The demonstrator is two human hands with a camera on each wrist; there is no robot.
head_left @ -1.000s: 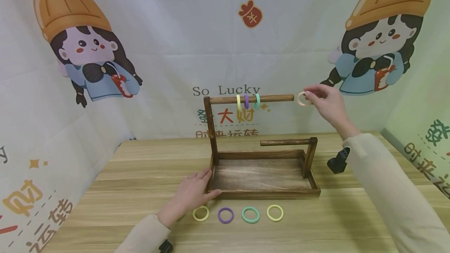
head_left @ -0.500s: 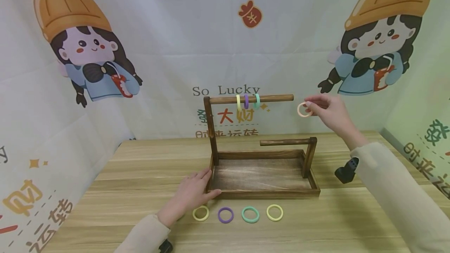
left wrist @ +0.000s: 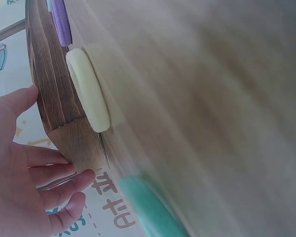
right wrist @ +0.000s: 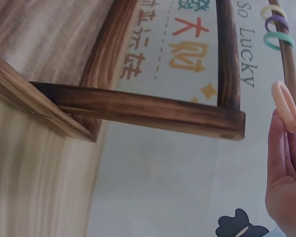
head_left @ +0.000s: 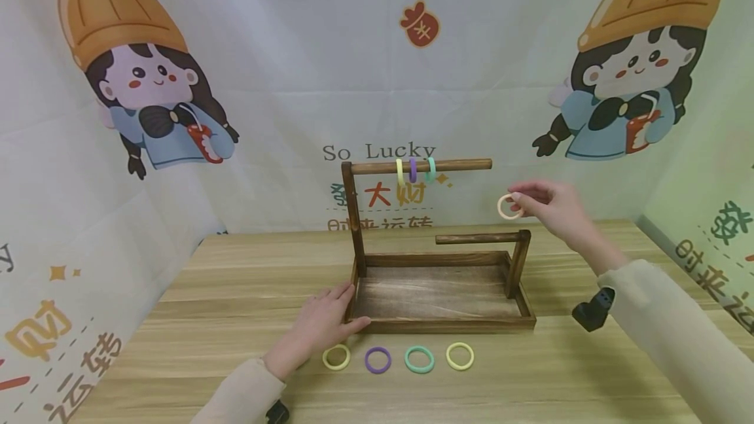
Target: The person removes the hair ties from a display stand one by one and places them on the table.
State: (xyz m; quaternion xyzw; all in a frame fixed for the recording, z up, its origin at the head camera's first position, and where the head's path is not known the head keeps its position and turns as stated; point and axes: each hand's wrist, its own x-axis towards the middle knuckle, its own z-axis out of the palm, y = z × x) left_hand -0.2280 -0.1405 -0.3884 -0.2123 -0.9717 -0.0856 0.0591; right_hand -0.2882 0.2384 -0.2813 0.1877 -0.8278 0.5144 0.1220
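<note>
So the right hand (head_left: 554, 211) has a peach ring (right wrist: 283, 107) pinched between thumb and fingertips, holding it up in the air, well off the table and not touching any wood. From the head view it's a bit lower than the free end of the upper bar (head_left: 462, 165) and off to its right, and it sits higher than the lower bar (head_left: 477, 239), near the top of the short post (head_left: 520, 265). The left hand (head_left: 323, 324) isn't clutching anything, its fingers are just spread against the left front corner of the wooden tray (head_left: 436, 290) with the thumb at the front rim. Three rings already hang on the upper bar, left to right: yellow ring (head_left: 400, 173), purple ring (head_left: 413, 170), mint green ring (head_left: 432, 169). In front of the tray, four more lie in a row on the wood-grain table (head_left: 235, 293): pale yellow ring (left wrist: 89, 91), violet ring (head_left: 378, 372), teal ring (head_left: 419, 371), lemon ring (head_left: 460, 369). The left wrist view also catches a blurry green ring (left wrist: 150, 207) at its bottom edge. Behind it all is a white printed backdrop (head_left: 294, 51) with cartoon figures and "So Lucky" lettering.
</note>
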